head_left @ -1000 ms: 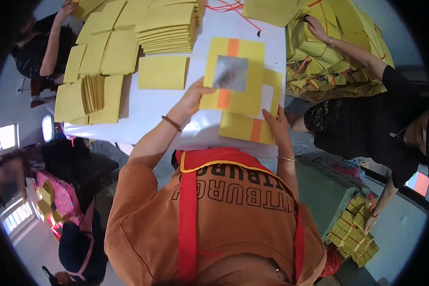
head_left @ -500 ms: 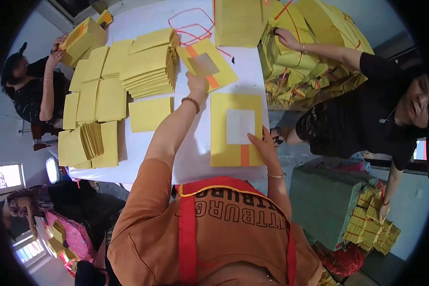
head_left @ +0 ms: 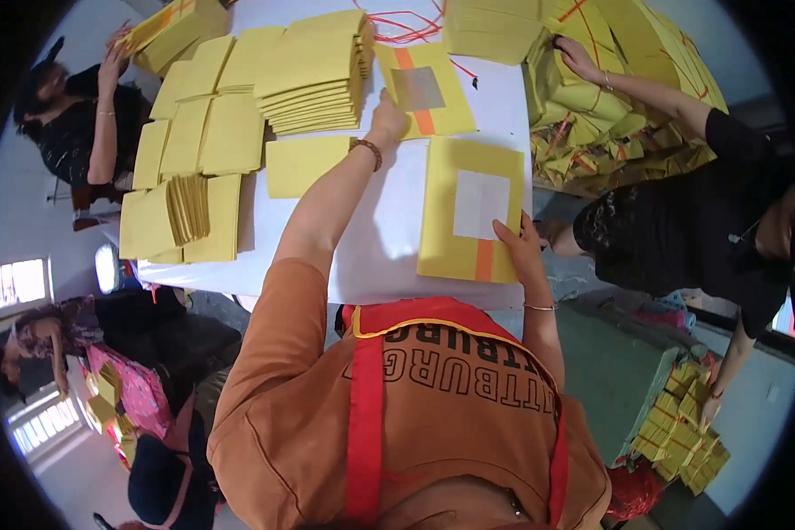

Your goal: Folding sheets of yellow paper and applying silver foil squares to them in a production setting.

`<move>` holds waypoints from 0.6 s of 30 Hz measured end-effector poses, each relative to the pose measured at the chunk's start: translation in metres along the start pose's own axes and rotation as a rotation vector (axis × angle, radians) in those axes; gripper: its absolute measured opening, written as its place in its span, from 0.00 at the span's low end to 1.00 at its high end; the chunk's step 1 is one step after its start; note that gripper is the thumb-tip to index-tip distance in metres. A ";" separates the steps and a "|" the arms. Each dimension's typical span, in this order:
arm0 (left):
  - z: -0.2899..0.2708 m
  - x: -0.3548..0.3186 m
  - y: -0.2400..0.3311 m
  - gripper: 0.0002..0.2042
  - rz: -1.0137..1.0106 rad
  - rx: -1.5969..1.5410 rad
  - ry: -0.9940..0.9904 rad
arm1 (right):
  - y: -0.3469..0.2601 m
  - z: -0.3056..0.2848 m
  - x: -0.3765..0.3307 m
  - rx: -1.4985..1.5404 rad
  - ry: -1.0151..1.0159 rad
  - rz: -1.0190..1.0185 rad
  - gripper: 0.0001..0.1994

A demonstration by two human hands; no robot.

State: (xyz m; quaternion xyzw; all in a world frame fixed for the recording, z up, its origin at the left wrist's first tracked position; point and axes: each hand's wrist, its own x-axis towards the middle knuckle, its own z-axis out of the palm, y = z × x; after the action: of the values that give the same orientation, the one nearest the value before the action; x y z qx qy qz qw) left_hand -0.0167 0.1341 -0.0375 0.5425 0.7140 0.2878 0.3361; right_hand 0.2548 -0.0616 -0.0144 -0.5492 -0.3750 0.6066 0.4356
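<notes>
Holding a flat yellow piece (head_left: 453, 93), with an orange band and a grey square (head_left: 418, 87), over the white table (head_left: 380, 247), by its near left edge in the left hand (head_left: 387, 119), fingertips partly hidden. Nearer, close to the table's right edge: a second yellow piece (head_left: 442, 216), single or stacked hard to tell, with a pale square (head_left: 480, 201). At its right side, the right hand (head_left: 527, 252), thumb lying on top, other fingers half hidden around the outer edge; cannot tell whether clamped or merely resting.

Likely to swing or slip from a loose hold at one edge only. Apt to jostle the tall stack (head_left: 309, 79) just to the left, if swept that way. Also a risk of pushing the second yellow piece off the table, from too hard a nudge outward. Farther left, a fanned bundle (head_left: 188, 209), apt to spill from a bump.

No writing to make out on either square. On the brown shirt (head_left: 468, 442), dark block letters, partly cut off by the red apron (head_left: 415, 320).
</notes>
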 end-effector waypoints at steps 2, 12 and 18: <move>-0.001 -0.009 0.002 0.33 -0.034 0.005 -0.054 | 0.003 -0.001 0.000 -0.016 -0.004 0.006 0.26; 0.005 -0.074 0.005 0.37 0.087 0.099 0.105 | 0.013 -0.005 0.001 -0.027 0.021 0.029 0.27; 0.030 -0.187 -0.023 0.37 -0.025 -0.664 -0.111 | 0.001 0.008 0.000 0.003 0.033 0.035 0.24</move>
State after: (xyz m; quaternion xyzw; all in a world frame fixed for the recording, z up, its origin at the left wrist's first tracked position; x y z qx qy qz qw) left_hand 0.0282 -0.0508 -0.0419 0.4094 0.5684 0.4705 0.5366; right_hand 0.2464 -0.0618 -0.0147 -0.5650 -0.3571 0.6056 0.4319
